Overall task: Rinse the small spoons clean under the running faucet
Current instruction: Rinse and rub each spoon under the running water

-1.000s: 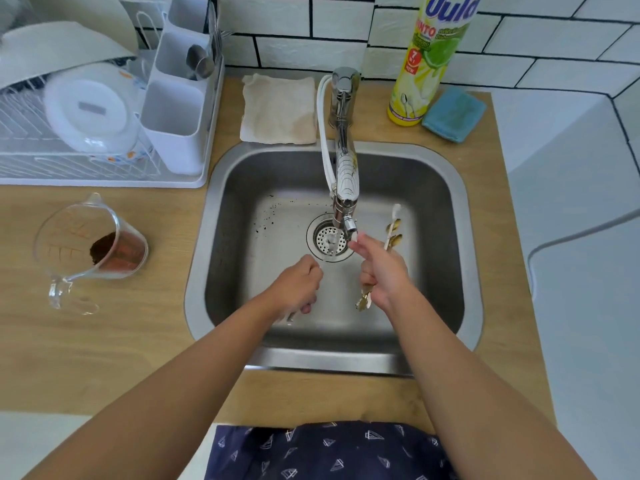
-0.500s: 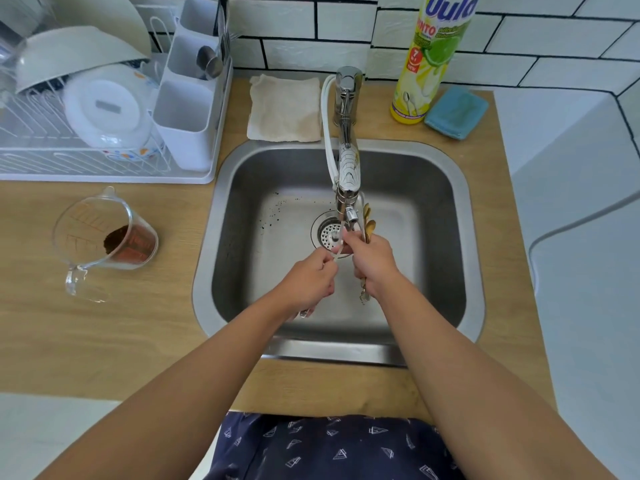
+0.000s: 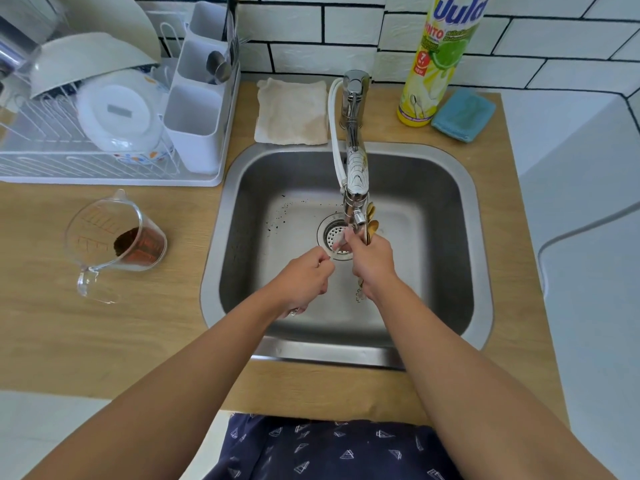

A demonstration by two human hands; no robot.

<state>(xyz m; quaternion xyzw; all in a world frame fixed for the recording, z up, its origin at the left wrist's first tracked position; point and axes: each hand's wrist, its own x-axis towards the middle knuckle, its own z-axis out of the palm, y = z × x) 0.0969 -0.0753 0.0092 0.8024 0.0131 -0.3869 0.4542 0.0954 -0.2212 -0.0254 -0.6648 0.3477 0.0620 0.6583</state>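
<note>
Over the steel sink (image 3: 450, 188) both hands meet just below the faucet (image 3: 356, 174) spout. My right hand (image 3: 372, 261) grips a bunch of small gold spoons (image 3: 371, 225); their bowls stick up beside the spout and the handle ends poke out below the wrist. My left hand (image 3: 304, 280) pinches one pale small spoon (image 3: 339, 244), whose tip reaches toward the spout; a metal end shows under its palm. The water stream is too faint to make out. Dark specks lie on the sink floor left of the drain (image 3: 334, 237).
A dish rack (image 3: 104, 133) with a bowl, a plate and a white cutlery holder (image 3: 197, 119) stands at the back left. A glass measuring cup (image 3: 114, 244) with brown powder sits left of the sink. Behind it are a beige cloth (image 3: 292, 112), a dish soap bottle (image 3: 440, 60) and a blue sponge (image 3: 462, 114).
My right hand brought the gold spoons left and up to the spout. My left hand rose to meet it with the pale spoon. The view shifted slightly.
</note>
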